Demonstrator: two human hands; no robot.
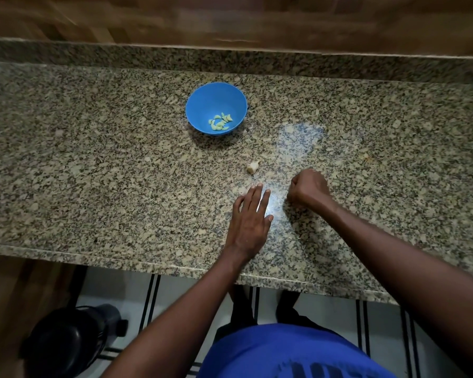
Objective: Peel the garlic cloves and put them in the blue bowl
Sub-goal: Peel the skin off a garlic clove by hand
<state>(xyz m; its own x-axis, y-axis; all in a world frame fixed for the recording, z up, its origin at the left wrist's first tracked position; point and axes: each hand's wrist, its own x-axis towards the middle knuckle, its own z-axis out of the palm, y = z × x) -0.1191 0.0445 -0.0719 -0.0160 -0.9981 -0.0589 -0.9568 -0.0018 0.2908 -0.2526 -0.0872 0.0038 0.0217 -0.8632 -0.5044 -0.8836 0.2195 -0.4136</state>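
On the speckled granite counter point(93, 165) the blue bowl point(216, 108) sits toward twelve o'clock of the hands, with a small heap of peeled garlic cloves point(220, 122) lying in its bottom. One unpeeled garlic clove point(253, 167) lies loose on the stone between bowl and hands — at about five o'clock from the bowl and just beyond the fingertips. The left hand point(250, 222) lies flat on the counter, fingers straight and close together, pointing to twelve. The right hand point(307, 188), at two o'clock from the left, is curled into a fist resting on the stone — whether it holds anything cannot be told. A black appliance point(71, 339) stands on the floor at seven o'clock.
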